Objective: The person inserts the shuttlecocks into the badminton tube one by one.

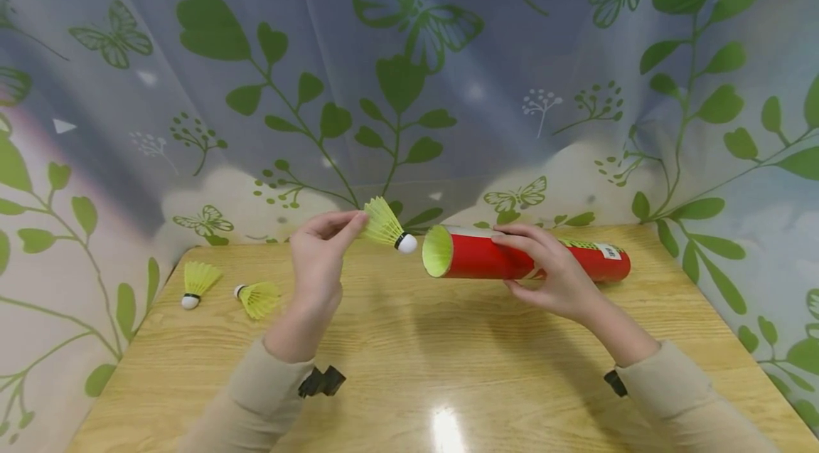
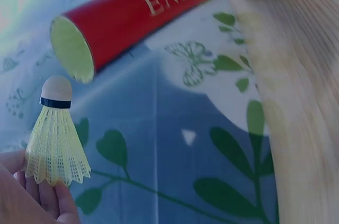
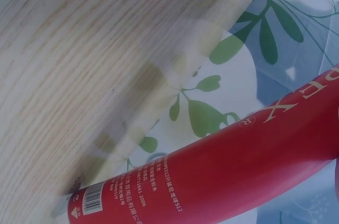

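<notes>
My left hand (image 1: 322,254) pinches a yellow shuttlecock (image 1: 384,222) by the rim of its skirt. Its white cork tip points right, a short gap from the mouth of a red tube (image 1: 473,254). The right hand (image 1: 544,272) grips this tube around its middle, thumb below and fingers over the top. The tube lies nearly sideways, its open end facing left and showing a yellow-green inside. In the left wrist view the shuttlecock (image 2: 56,134) stands cork up, just under the tube's opening (image 2: 73,49). The right wrist view shows the tube's printed far end (image 3: 159,192) close to the table.
Two more yellow shuttlecocks lie on the wooden table (image 1: 397,368) at the left: one (image 1: 200,281) near the edge, another (image 1: 259,298) beside my left wrist. A curtain (image 1: 422,119) with leaves and butterflies hangs behind the table and along its sides.
</notes>
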{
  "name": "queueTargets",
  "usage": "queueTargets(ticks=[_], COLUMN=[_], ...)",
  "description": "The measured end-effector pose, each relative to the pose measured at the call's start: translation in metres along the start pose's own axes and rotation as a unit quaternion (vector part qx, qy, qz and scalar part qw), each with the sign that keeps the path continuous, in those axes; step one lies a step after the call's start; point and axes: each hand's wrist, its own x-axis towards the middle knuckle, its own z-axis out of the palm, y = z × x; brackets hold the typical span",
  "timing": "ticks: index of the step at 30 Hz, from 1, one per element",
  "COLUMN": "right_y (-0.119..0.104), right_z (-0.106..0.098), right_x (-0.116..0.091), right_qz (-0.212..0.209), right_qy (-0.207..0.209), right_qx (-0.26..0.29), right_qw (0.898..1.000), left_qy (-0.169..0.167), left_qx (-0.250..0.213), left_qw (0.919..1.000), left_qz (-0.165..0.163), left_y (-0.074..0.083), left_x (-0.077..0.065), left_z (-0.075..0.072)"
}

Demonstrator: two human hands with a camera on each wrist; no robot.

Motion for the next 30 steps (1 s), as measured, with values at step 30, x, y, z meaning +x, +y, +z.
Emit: queueTargets(ticks=[30], right_y=[0.001], right_z=[-0.001], right_x=[0.002], right_qz=[-0.008], right_qy=[0.017], right_qx=[0.026], right_qw=[0.999], left_qy=[-0.151], left_qx=[0.05], left_qw=[0.9871], left_qz=[-0.023], left_y=[-0.003], left_x=[-0.032], left_z=[0.033])
